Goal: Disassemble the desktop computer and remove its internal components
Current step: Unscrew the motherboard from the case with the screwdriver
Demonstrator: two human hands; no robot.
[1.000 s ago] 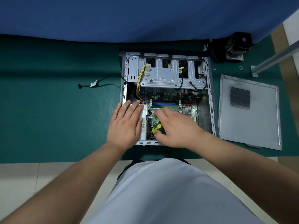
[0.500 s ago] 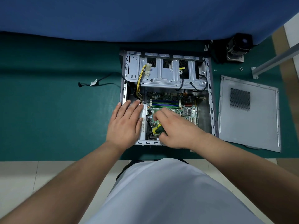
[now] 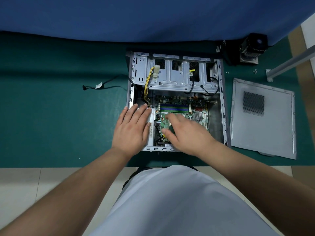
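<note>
Green felt table (image 3: 59,116), boxy steel case (image 3: 221,106); left hand (image 3: 132,128) flat, right hand (image 3: 187,133) clamping yellow-handled screwdriver (image 3: 164,135)

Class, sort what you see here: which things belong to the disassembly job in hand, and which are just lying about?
In the job:
computer case
motherboard
screwdriver, held in the right hand
left hand, flat on the case's edge

Lying about:
removed side panel
loose black cable
loose screws
black device
</note>
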